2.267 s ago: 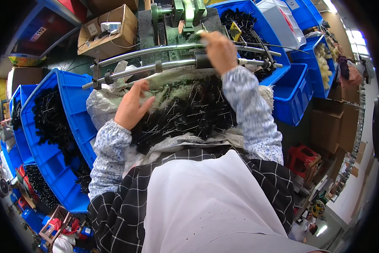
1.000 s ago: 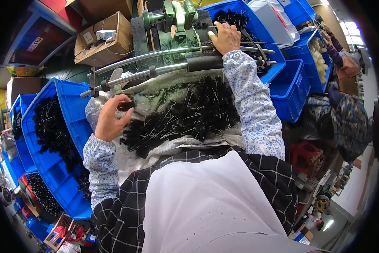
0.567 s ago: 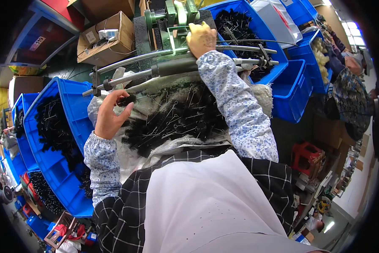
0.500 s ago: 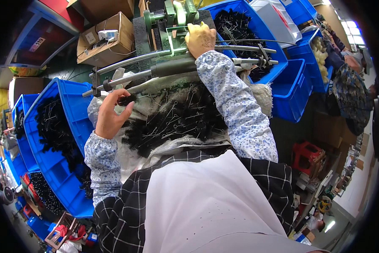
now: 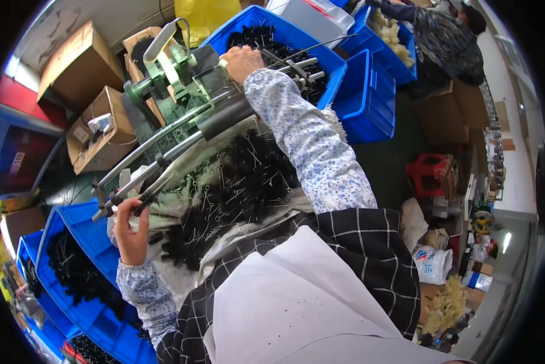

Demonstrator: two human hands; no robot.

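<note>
My left hand (image 5: 133, 232) pinches a small black-bristled brush (image 5: 145, 201) between thumb and fingers, beside the left end of the metal rails (image 5: 148, 174). Farther off, my right hand (image 5: 243, 62) is closed at the right side of a green machine (image 5: 175, 79), with something yellow on one finger. Its fingertips are hidden, so what they grip cannot be made out. Between my arms, a heap of black wire brushes (image 5: 230, 188) with looped metal ends lies on a pale cloth (image 5: 208, 255). A dark sleeve (image 5: 227, 119) covers part of one rail.
Blue bins of black brushes stand left (image 5: 87, 212) and beyond my right hand (image 5: 336, 76). Another blue bin (image 5: 369, 100) is at right. Cardboard boxes (image 5: 78, 60) stand far left, a red stool (image 5: 430, 176) right. Another person (image 5: 448, 45) is at upper right.
The view has turned, so the machine and rails now slant. My left hand has come to the rails' left end with the brush. My right hand stays by the machine, nearer its right edge.
</note>
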